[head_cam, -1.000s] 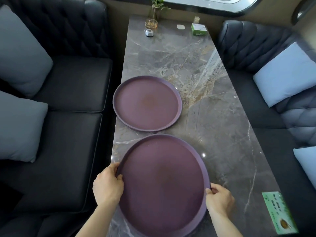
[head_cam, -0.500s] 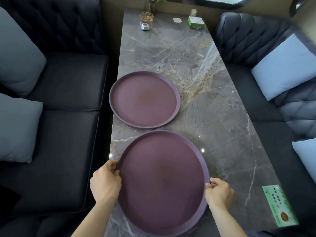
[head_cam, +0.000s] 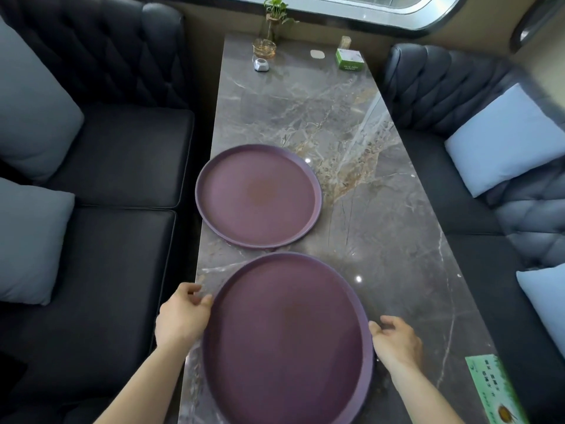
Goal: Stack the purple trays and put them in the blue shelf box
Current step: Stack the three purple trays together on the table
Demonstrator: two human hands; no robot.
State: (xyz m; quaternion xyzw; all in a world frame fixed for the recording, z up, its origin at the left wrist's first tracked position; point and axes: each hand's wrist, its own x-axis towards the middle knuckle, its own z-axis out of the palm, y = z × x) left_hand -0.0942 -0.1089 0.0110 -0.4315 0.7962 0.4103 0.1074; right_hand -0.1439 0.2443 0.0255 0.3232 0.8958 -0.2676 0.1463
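Observation:
Two round purple trays lie on a long grey marble table [head_cam: 382, 215]. The near tray [head_cam: 287, 341] is between my hands, its front part tipped toward me. My left hand [head_cam: 182, 316] grips its left rim, thumb on the edge. My right hand [head_cam: 396, 341] holds its right rim with curled fingers. The far tray [head_cam: 258, 195] rests flat just beyond it, close to the table's left edge, with a narrow gap between the two. No blue shelf box is in view.
Dark padded benches with pale cushions [head_cam: 27, 240] flank the table. A green card [head_cam: 492, 390] lies at the near right corner. At the far end stand a small plant in a glass [head_cam: 269, 41], a silver item [head_cam: 261, 65] and a green box [head_cam: 349, 59].
The view has tilted up a little, showing more of the far end. The near tray has edged toward me, and both hands stay on its rim.

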